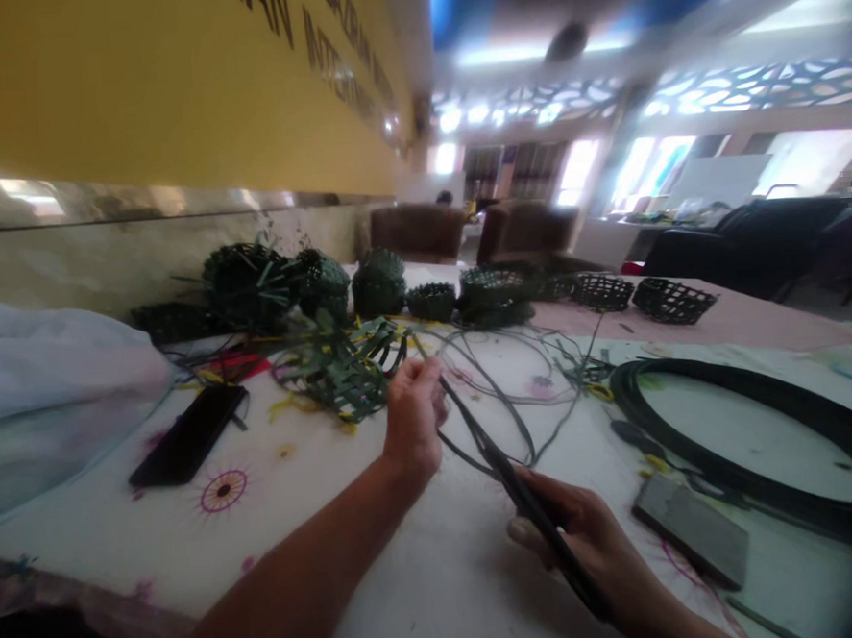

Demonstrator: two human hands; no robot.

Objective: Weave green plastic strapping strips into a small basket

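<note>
Head view: left hand (415,411) pinches a thin dark strip (457,400), right hand (579,531) wraps round a long dark tool (537,512) (can't tell what kind), probably to hold the strip taut between them. Strip's over the flowered cloth (427,579), near the woven piece (354,386); big coil (637,402) sits off right, likely leaving elbow room

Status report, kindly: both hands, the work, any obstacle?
Left hand holds thin strip. Right hand grips dark tool. Loose loops lie close, possibly in the way.
</note>
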